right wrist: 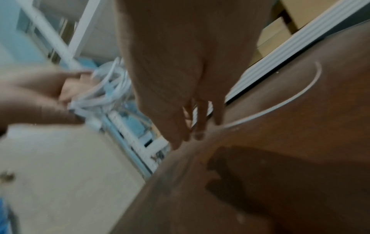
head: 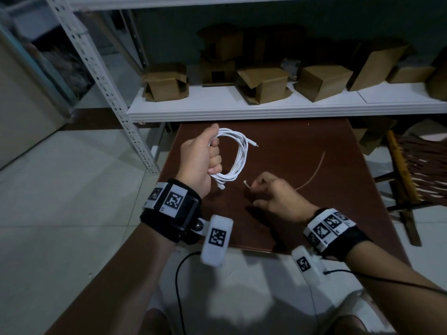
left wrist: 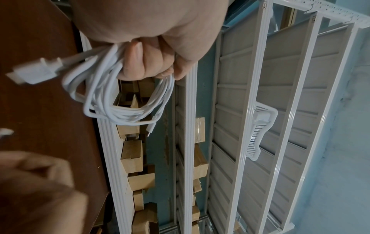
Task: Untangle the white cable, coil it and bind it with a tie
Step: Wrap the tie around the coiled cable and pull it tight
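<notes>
My left hand (head: 205, 155) grips the white cable (head: 242, 153), which is wound into a coil of several loops and held up above the brown table (head: 314, 213). A small connector (head: 254, 144) sticks out at the coil's far side. In the left wrist view the cable (left wrist: 120, 110) hangs from the curled fingers (left wrist: 140, 63), and a flat USB plug (left wrist: 30, 74) juts out to the left. My right hand (head: 273, 194) is low on the table and pinches a thin pale tie (head: 314, 170). One short end of the tie pokes out left of the fingers, and the long end (right wrist: 290, 101) curves away over the table.
A white metal shelf (head: 266, 107) stands behind the table with several cardboard boxes (head: 167, 83) on it. Its perforated upright (head: 101, 76) is at the left. A wooden chair (head: 416, 170) stands to the right. Pale floor tiles (head: 72, 189) lie to the left.
</notes>
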`<state>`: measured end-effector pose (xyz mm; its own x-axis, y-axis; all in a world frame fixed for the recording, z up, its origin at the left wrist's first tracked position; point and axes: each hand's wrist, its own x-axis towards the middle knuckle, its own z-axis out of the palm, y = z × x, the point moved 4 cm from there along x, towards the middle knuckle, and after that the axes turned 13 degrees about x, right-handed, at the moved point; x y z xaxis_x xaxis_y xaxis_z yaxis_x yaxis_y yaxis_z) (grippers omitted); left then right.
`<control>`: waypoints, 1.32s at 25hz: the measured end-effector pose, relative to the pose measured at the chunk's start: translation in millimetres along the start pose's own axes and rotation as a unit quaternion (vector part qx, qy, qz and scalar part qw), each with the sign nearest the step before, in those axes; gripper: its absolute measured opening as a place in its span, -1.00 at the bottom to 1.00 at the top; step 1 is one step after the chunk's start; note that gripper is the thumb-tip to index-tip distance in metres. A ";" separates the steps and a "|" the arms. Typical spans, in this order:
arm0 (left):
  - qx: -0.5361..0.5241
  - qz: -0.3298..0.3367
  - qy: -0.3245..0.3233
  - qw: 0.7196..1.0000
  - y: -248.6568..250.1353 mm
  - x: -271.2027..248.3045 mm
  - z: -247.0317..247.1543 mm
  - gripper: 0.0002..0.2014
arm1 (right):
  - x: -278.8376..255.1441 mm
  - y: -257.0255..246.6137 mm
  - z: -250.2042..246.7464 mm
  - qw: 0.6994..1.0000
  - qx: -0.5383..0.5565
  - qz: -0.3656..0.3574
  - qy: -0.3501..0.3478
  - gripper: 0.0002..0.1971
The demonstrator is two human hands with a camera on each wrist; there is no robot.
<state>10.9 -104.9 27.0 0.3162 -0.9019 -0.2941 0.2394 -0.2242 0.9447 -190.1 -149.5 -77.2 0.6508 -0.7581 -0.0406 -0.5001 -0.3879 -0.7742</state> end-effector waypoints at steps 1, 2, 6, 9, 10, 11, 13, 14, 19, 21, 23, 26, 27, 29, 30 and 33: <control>0.001 0.003 0.009 1.000 1.1 0.7 -2.9 -0.59 | -1.7 -10.2 -11.6 0.997 0.049 -0.018 0.060 -0.88; 0.001 0.005 0.019 1.000 2.0 1.6 -5.6 -0.59 | -3.9 -19.9 -22.3 0.987 0.102 -0.028 0.123 -0.91; -0.010 0.005 0.052 0.999 1.5 3.4 -10.0 -0.59 | -12.9 -53.4 -50.6 0.920 0.308 -0.047 0.238 -0.80; -0.018 0.001 0.069 0.997 0.0 3.2 -9.9 -0.59 | -17.0 -74.3 -59.7 0.893 0.376 -0.074 0.236 -0.74; -0.021 0.000 0.072 0.997 -0.6 3.4 -10.0 -0.59 | -17.4 -78.5 -61.2 0.887 0.388 -0.079 0.237 -0.73; -0.023 0.000 0.075 0.997 -0.8 3.5 -9.7 -0.59 | -18.0 -81.7 -62.1 0.883 0.397 -0.081 0.237 -0.73; -0.024 0.001 0.077 0.997 -1.2 4.0 -9.0 -0.59 | -18.1 -83.9 -63.8 0.879 0.403 -0.084 0.240 -0.72; -0.023 0.002 0.078 0.997 -1.5 4.0 -8.2 -0.59 | -18.2 -83.8 -64.9 0.878 0.404 -0.085 0.242 -0.72; -0.012 0.013 0.063 0.998 -3.4 -0.2 1.0 -0.59 | -18.2 -86.1 -69.2 0.862 0.444 -0.074 0.233 -0.71; -0.008 0.025 0.055 0.998 -0.8 -2.2 4.1 -0.58 | -18.4 -89.0 -71.3 0.858 0.458 -0.071 0.222 -0.72; -0.002 0.044 0.047 0.998 2.6 -3.5 6.4 -0.58 | -19.2 -91.0 -72.7 0.856 0.465 -0.074 0.213 -0.73; 0.008 0.062 0.035 0.997 3.0 -5.0 10.6 -0.58 | -19.9 -92.9 -70.2 0.851 0.474 -0.080 0.213 -0.73; 0.013 0.064 0.029 0.997 2.1 -5.7 12.8 -0.58 | -19.8 -93.0 -68.4 0.849 0.476 -0.082 0.213 -0.73; 0.022 0.068 0.020 0.997 -0.2 -7.6 17.0 -0.59 | -18.8 -93.5 -64.6 0.847 0.479 -0.086 0.214 -0.74; 0.025 0.069 0.017 0.997 -1.2 -8.4 18.6 -0.59 | -18.1 -93.4 -63.1 0.846 0.479 -0.088 0.217 -0.74; 0.025 0.069 0.012 0.997 -2.6 -9.5 20.5 -0.59 | -16.8 -94.5 -60.5 0.841 0.484 -0.089 0.226 -0.75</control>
<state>-11.6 -103.3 30.3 0.3648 -0.9168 -0.1627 0.1460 -0.1163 0.9824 -188.4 -131.8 34.9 0.2739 -0.9396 0.2055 0.4242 -0.0737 -0.9026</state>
